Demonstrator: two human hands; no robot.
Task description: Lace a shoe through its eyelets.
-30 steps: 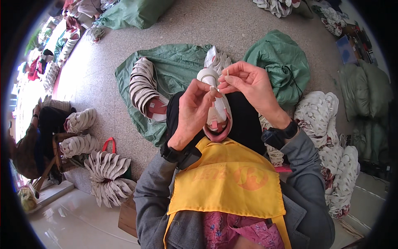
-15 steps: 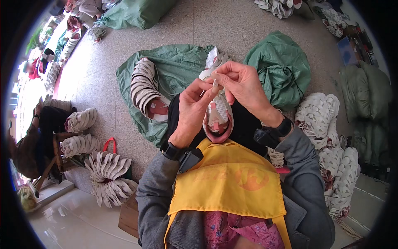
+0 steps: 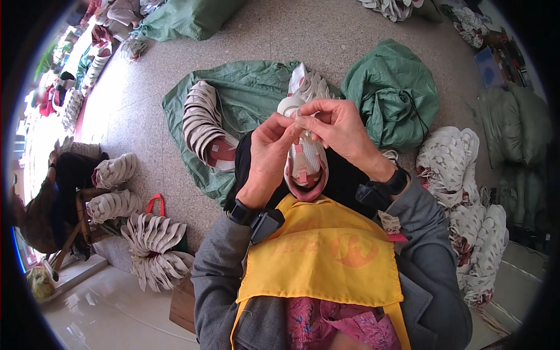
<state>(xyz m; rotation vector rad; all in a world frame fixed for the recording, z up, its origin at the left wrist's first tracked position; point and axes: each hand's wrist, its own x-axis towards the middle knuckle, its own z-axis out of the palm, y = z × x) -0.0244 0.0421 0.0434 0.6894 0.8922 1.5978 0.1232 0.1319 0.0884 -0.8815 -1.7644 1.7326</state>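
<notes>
A white and pink shoe upper (image 3: pixel 304 166) lies lengthwise in front of me, its pink-lined opening toward my yellow apron (image 3: pixel 321 245). Above its front half my two hands meet, fingertips almost touching. Thumb and fingers of my left hand (image 3: pixel 268 149) are pinched together; my right hand (image 3: pixel 345 133) pinches from the other side. Something small and whitish seems to be between the fingertips, too hidden to name. Beyond the hands, more white uppers (image 3: pixel 312 86) lie on a green sheet (image 3: pixel 251 79). A curved stack of nested uppers (image 3: pixel 201 116) rests on its left part.
A bunched green sack (image 3: pixel 394 99) lies ahead to the right. Piles of white uppers (image 3: pixel 446 163) stand at my right, and fanned bundles (image 3: pixel 154 251) at my left. Another person (image 3: pixel 46 186) sits at the far left. A large green sack (image 3: pixel 192 17) lies at the back.
My right hand has shifted slightly down and its fingertips have closed in on the left hand's. The whitish tip that showed between the fingers is now mostly covered.
</notes>
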